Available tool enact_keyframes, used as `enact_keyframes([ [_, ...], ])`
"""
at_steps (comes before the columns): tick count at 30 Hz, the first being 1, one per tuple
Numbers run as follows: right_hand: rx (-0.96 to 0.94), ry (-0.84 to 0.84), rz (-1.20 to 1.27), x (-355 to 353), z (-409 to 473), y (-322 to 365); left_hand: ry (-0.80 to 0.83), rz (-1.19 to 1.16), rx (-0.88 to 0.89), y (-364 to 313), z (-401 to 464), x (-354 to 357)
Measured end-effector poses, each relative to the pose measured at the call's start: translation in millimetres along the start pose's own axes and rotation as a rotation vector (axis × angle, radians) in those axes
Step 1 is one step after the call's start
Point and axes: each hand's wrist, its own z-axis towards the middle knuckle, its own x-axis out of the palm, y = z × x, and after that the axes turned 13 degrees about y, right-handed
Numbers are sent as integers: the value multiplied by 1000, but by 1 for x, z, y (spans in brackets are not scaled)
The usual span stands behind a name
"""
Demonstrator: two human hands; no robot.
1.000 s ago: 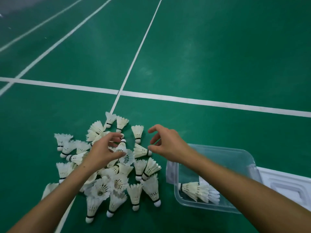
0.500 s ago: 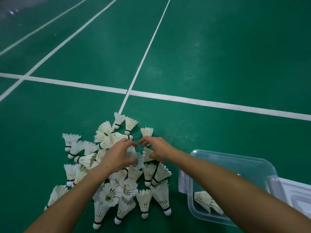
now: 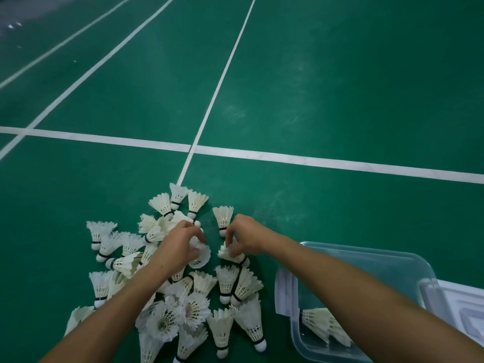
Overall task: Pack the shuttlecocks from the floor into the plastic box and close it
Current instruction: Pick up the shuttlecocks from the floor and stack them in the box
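Feathers could crush or shuttlecocks spill short of the clear plastic box (image 3: 366,260) at right, since left hand (image 3: 175,251) and right hand (image 3: 250,238) each curl round one shuttlecock from the floor pile (image 3: 183,305).

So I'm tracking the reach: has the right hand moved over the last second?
Yes: the right hand dropped onto the shuttlecock pile, away from the plastic box.

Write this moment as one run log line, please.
stage: picking | left hand: grips shuttlecock | right hand: pinches shuttlecock from pile | plastic box: open, few inside
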Motion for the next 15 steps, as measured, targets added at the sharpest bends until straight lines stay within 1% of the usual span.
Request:
enact_keyframes([
  [5, -14, -130, 188, -28, -38, 0, -100, -164, 115, -9, -21, -20],
  [8, -34, -287, 287, -39, -78, 2, -130, -293, 187, -37, -38, -38],
  [11, -48, -492, 383, -40, -126, -2, -63, -427, 255, -79, -56, -50],
  [15, -30, -697, 522, -29, -205, -17, 78, -540, 431, -149, -71, -49],
])
